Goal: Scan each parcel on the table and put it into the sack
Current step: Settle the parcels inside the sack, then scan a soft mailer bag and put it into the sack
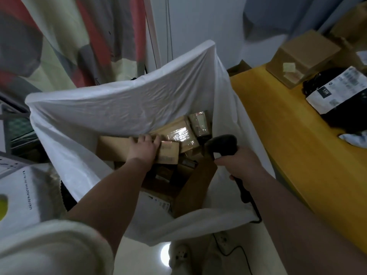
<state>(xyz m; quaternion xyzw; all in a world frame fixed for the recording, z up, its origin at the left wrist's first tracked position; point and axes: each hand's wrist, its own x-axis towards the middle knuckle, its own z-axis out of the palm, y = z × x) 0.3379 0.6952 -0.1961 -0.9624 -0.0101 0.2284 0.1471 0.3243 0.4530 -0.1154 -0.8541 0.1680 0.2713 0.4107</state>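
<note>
Cream sleeve [49, 247] sat nearest; beyond it the left grip [143, 148] held a cardboard parcel [113, 149] inside the white sack [119, 108]. Just right of it, the right grip [241, 165] clasped a black scanner [222, 141].

head view | looks steeply down, close | into sack [119, 104]

A curtain [65, 46] with red, grey and cream patches hangs at the upper left, with a pale wall [198, 20] just to its right. Low on the left lies a white sheet [21, 195] with small lines of print, a blurred yellow-green object [3, 207] at its left edge and, above it, a green patterned surface [21, 130] too blurred to identify. At the bottom, a white power strip [181, 255] lies on the pale floor [143, 259] beside a bright spot of reflected light [164, 255], with a thin black cable [241, 253] curving nearby.
</note>
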